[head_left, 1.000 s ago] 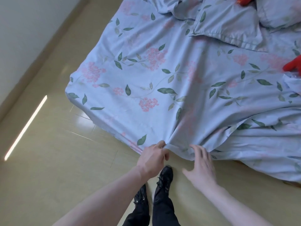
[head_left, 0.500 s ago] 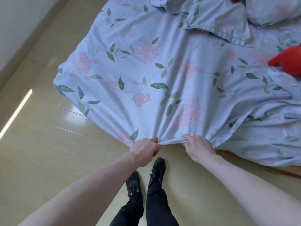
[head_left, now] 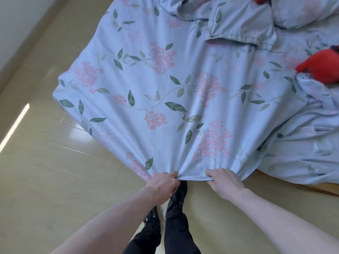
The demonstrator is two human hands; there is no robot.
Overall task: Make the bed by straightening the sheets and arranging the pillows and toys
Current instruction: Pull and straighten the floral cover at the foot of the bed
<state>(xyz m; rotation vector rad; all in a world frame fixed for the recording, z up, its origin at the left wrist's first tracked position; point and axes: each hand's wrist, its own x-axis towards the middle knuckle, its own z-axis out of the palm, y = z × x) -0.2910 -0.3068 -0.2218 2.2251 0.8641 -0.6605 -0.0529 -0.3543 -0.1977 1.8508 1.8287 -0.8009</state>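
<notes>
Two hands pinch the sheet's [head_left: 165,99] near hem: your left hand [head_left: 162,184] curls round a bunched fold, with open floor [head_left: 45,180] to its left. Just right of it, your right hand [head_left: 224,182] grips the same edge. Beyond and right of that hand lie a pillow [head_left: 242,24] and red toy [head_left: 322,67].

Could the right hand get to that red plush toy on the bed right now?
Probably not as things stand: the right hand grips the sheet edge at the bedside, and the red plush toy lies far across the bed.
</notes>
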